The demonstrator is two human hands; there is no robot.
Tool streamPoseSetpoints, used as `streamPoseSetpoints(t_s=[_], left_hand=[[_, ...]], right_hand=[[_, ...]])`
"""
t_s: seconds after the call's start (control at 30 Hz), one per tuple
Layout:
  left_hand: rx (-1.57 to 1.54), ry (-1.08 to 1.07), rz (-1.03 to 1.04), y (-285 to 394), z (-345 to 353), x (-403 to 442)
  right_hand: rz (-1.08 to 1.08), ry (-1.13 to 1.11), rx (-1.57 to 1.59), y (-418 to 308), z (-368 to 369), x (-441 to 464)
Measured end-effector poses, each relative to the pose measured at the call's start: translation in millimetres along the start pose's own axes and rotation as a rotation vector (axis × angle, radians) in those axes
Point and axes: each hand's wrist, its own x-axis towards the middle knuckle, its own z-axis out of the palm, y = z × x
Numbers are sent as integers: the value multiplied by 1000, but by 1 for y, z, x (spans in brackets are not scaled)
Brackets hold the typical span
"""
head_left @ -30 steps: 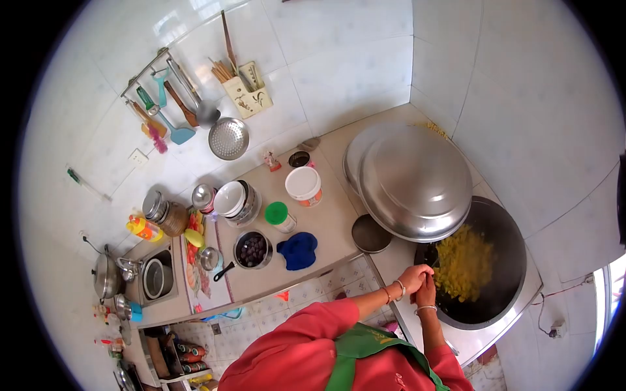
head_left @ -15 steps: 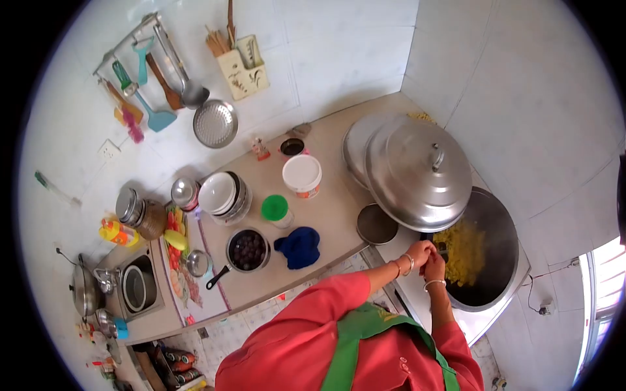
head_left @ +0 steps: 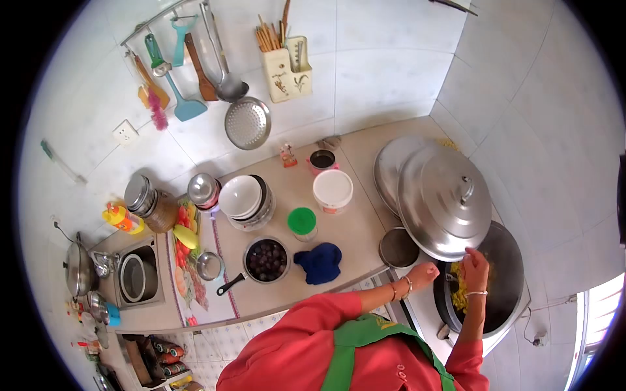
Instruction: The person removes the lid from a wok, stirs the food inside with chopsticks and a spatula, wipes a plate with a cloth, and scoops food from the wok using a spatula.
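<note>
My left hand [head_left: 427, 274] is closed, held over the counter just left of the large pot [head_left: 512, 274]. Above the pot's opening, near the lid's lower edge, is my right hand [head_left: 475, 268], its fingers drawn together. Whether either hand holds anything small is hidden. Yellow chopped food [head_left: 458, 296] lies in the pot, partly covered by my right hand and forearm. At the pot's near left rim a rounded wooden handle end [head_left: 443, 332] sticks out. The big domed metal lid [head_left: 443, 195] leans over the pot's far left edge.
Left of the pot stand a round metal pan [head_left: 399, 247], a white tub [head_left: 332, 190], a green-lidded jar [head_left: 302, 223], a blue cloth [head_left: 318, 263] and a saucepan of dark round fruit [head_left: 266, 259]. Stacked bowls [head_left: 240, 195] and a sink [head_left: 156, 254] lie farther left.
My hands, together at the pot's left rim before, have come apart. The right moved right over the pot; the left stays outside it. The view has shifted, and the wooden handle end now shows.
</note>
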Motion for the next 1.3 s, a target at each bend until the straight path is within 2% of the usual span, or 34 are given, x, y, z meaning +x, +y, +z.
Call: streamPoseSetpoints(t_s=[0.03, 0.1, 0.17, 0.23, 0.3, 0.37, 0.5, 0.67, 0.9, 0.97, 1.17, 1.23, 1.3], left_hand=[[9, 9, 7, 5, -8, -5], [-682, 45, -14, 24, -22, -22], [-747, 23, 7, 40, -55, -26], [-966, -32, 62, 64, -107, -32], [-1130, 177, 169, 84, -161, -37], [-1150, 424, 209, 116, -231, -47], [-1038, 660, 574, 161, -358, -60], [-1032, 783, 634, 191, -453, -73], [-1037, 788, 650, 186, -509, -72], [-1053, 777, 652, 179, -515, -69], [-1080, 786, 616, 174, -533, -67], [-1079, 787, 623, 174, -536, -65], [-1098, 775, 631, 174, -538, -64]], right_hand=[[-74, -44, 13, -30, 17, 6], [-159, -111, 31, -81, 54, 19], [-253, -246, 24, -130, 93, 27], [-386, -290, 8, -165, 138, 38], [-459, -365, 57, -199, 181, 50], [-550, -420, 62, -238, 221, 60], [-631, -532, 205, -310, 294, 86], [-753, -474, 237, -387, 374, 127], [-827, -307, 111, -451, 430, 150], [-1101, -71, -10, -457, 444, 161], [-1167, -59, -175, -478, 459, 182], [-1044, -201, -200, -487, 463, 184], [-1004, -200, -199, -492, 463, 185]])
